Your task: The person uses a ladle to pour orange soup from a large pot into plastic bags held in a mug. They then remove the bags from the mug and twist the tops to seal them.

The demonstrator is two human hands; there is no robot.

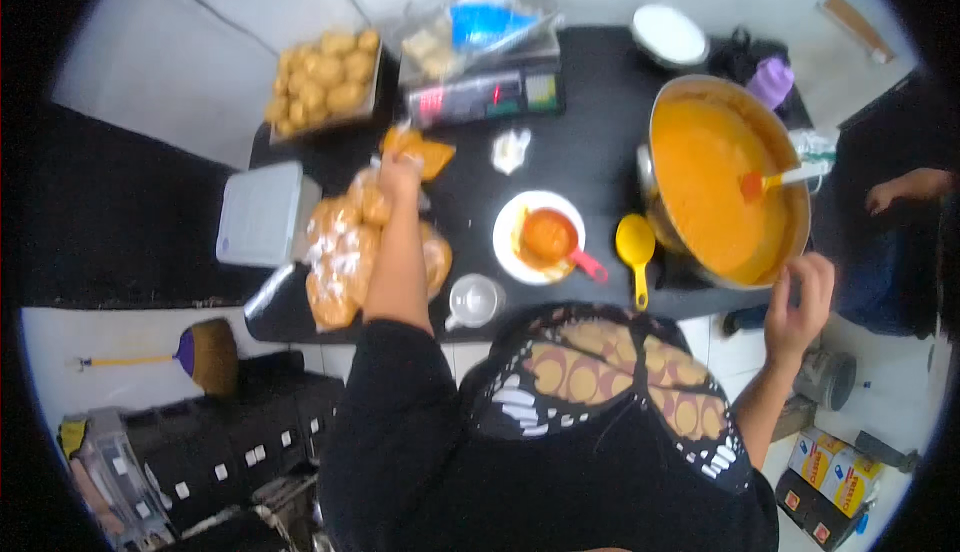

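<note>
My left hand (400, 174), a little blurred, is closed on a small plastic bag of orange sauce (427, 156) at the far end of a pile of similar filled bags (341, 252). My right hand (801, 300) has its fingers curled beside the near right rim of a large metal pot (656, 214); whether they touch the rim is unclear. Orange sauce (709, 177) fills much of the pot, and a spatula with a pale handle (799, 174) rests in it. Between my hands, a red-handled measuring cup (589, 264) holding sauce sits in a white bowl (506, 252).
A yellow scoop (636, 240) and clear cup (475, 300) lie near the front edge. Farther back stand a digital scale (484, 98) bearing plastic bags, a crate of potatoes (322, 79) and a white bowl (670, 34). A lidded container (262, 214) is left; another person's hand (907, 188) is right.
</note>
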